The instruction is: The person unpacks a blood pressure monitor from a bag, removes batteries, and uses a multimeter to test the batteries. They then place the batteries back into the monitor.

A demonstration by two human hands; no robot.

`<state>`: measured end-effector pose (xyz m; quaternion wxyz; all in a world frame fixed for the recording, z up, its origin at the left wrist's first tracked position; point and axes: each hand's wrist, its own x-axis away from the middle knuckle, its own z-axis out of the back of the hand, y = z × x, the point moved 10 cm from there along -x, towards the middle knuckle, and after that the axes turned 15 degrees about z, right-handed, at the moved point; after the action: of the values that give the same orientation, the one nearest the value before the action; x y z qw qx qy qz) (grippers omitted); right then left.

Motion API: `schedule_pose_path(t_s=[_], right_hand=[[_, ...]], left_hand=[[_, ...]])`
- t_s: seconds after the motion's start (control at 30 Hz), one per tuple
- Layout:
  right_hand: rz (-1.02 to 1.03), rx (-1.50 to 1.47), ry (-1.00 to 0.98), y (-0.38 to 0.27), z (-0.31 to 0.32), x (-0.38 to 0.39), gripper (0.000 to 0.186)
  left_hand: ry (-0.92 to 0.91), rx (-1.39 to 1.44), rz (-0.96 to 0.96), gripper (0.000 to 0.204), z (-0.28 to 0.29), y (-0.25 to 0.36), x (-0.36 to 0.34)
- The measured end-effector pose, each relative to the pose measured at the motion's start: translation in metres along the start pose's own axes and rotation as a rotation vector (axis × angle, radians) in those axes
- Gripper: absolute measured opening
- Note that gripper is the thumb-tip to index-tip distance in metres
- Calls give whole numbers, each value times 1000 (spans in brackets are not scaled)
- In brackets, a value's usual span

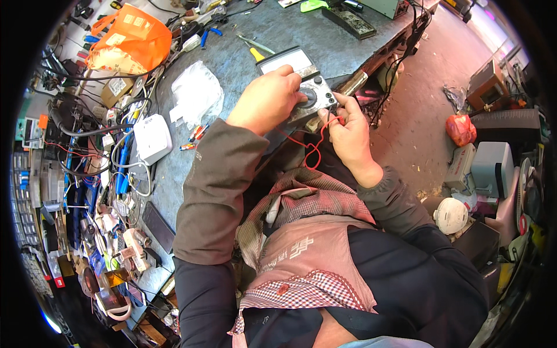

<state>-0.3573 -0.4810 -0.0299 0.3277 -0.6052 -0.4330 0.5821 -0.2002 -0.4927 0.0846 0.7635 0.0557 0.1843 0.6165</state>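
Observation:
An analog multimeter (314, 95) with a dark body and a white scale window rests at the near edge of the workbench, its scale end tilted away from me. My left hand (268, 97) comes over its left side, fingers closed around the round dial in the middle of its face. My right hand (351, 132) is closed at the meter's right edge, beside the black sockets, pinching the end of a red test lead (314, 155). The lead loops down below the meter in front of my apron. The fingers partly hide the lead's plug.
Left of the meter lie a clear plastic bag (197, 95), a white box-shaped device (152, 139) and a dark phone-like slab (158, 226). Tweezers (255, 43) and an orange bag (130, 40) are farther back. Cables and tools crowd the left; boxes (492, 168) stand on the right floor.

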Motion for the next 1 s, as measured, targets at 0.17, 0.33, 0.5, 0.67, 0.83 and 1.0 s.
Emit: schedule_pose_path(t_s=[0.17,0.33,0.5,0.67,0.83,1.0], right_hand=[[20,55,-24,0,2,1,44],[-20,-53,16,5,-3,5,49],[47,-83,34,0,-11,12,57],[28,46,28,16,-5,-7,56],[120,404,-47,-1,4,-79,52],[440,17,-26,-93,26,-43,27]], left_hand=[[194,-175,60,18,-9,25,15],[231,-190,206,18,-14,26,20],[270,-125,238,18,-9,21,31],[382,-9,208,22,-12,14,32],[454,140,301,26,12,-19,12],[371,-36,590,23,75,-118,89]])
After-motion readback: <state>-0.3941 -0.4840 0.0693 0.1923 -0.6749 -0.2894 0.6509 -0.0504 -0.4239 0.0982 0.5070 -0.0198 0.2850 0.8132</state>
